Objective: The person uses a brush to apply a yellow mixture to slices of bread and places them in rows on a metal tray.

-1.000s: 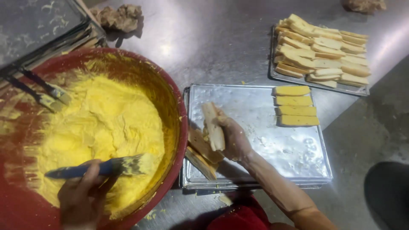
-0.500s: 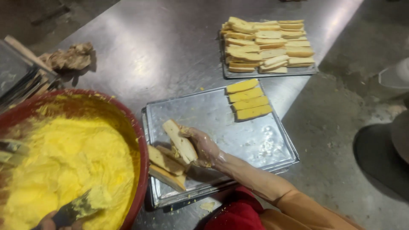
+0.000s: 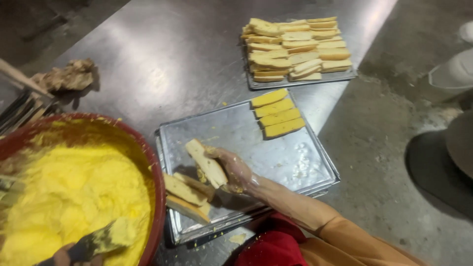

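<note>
Head view: my right hand (image 3: 235,170) grips pale bread slice (image 3: 207,162), tilted up over near-left corner of metal tray (image 3: 305,162), face exposed for spreading. Left hand (image 3: 69,256), mostly cut off, closed on brush (image 3: 106,239) loaded with yellow butter mix, inside red bowl (image 3: 156,197). Four coated slices (image 3: 278,112) lined along tray's far edge.
</note>
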